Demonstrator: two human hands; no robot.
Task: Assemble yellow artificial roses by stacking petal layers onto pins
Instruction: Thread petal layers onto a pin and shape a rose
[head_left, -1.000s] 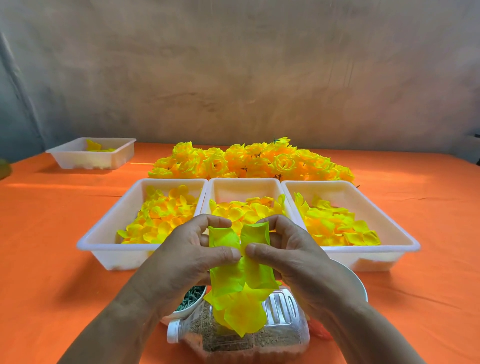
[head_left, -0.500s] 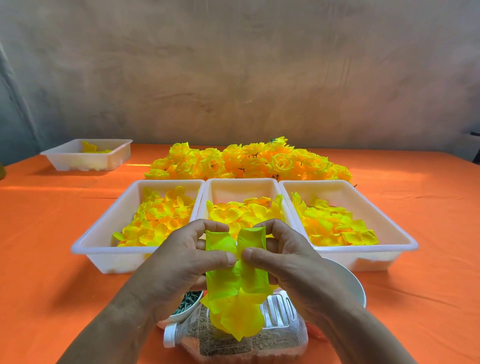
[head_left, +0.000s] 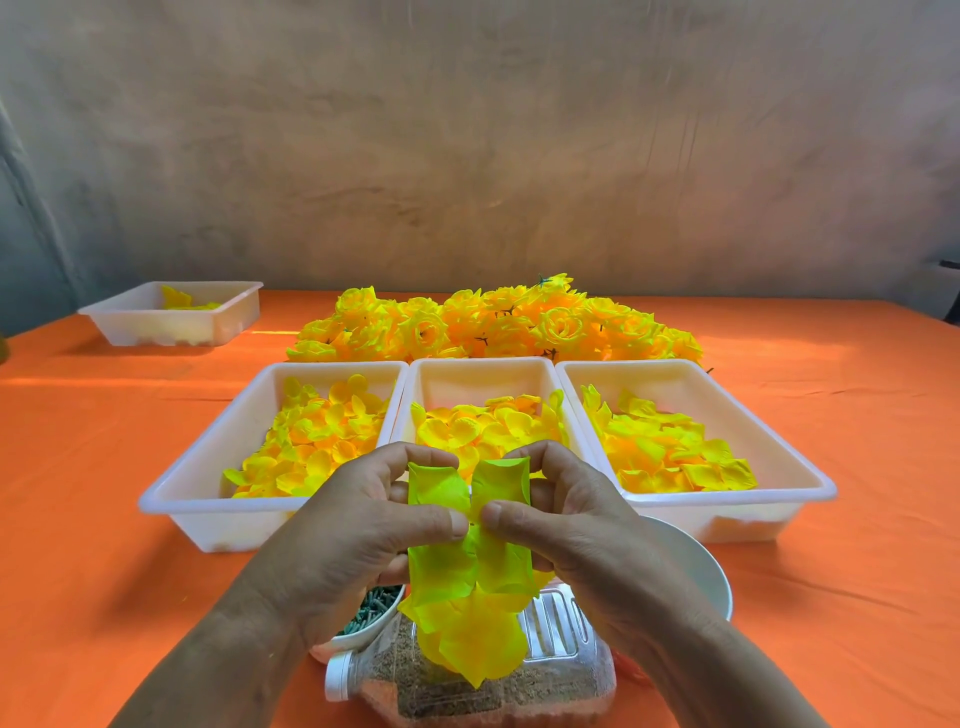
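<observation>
My left hand (head_left: 358, 540) and my right hand (head_left: 576, 525) hold a yellow-green petal layer (head_left: 467, 561) between them, thumbs pinching its middle and fingers curled over its top lobes. Its lower petals hang down over a plastic bottle. Behind my hands three white trays stand side by side: the left tray (head_left: 208, 467), the middle tray (head_left: 483, 379) and the right tray (head_left: 769, 457), each holding loose yellow petals. A pile of finished yellow roses (head_left: 493, 327) lies behind the trays. A small bowl of green pins (head_left: 371, 613) sits under my left hand.
A clear plastic bottle (head_left: 519, 686) with brown grains lies on its side at the near edge. A white bowl (head_left: 691, 566) stands behind my right wrist. Another white tray (head_left: 171, 317) sits far left on the orange tablecloth (head_left: 78, 493). A grey wall closes the back.
Both hands with the petal layer have stayed in front of the middle tray; the two top lobes are spread slightly further apart. The view shifted slightly.
</observation>
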